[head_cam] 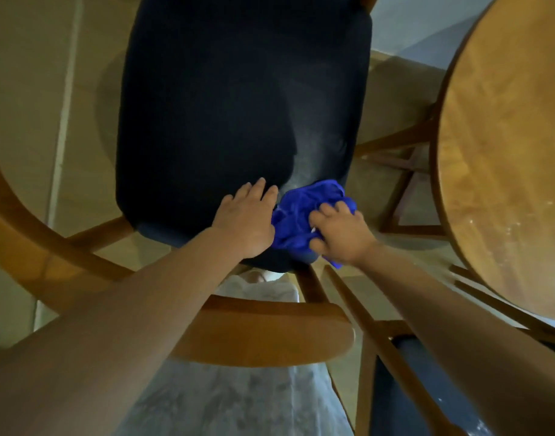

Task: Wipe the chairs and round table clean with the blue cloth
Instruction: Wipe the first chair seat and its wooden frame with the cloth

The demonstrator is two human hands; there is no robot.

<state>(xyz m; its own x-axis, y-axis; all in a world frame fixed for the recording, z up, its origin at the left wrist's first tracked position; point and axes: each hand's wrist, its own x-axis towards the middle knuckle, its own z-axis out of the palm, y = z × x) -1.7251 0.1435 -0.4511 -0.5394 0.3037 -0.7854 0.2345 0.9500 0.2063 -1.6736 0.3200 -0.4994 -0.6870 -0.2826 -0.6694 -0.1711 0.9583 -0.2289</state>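
Your dark padded chair seat (238,105), rounded-square, fills the upper centre; the glossy wooden round table (505,152) curves down the right edge. Your left hand (244,221) lies flat, fingers (258,187) straight, on the seat's lower edge; just right, your right hand (340,236) clutches the crumpled blue cloth (296,212)

The person's left forearm (112,309) and right forearm (442,309) are bare along their whole visible length, and the left hand (244,220) and right hand (339,237) are bare too. Between the arms a pale, whitish-grey garment (232,398) shows, narrow at the top and widening toward the lower edge of the view. Its cloth looks thin and carries a faint, darker mottled pattern. Whether it is a skirt or a dress cannot be told.
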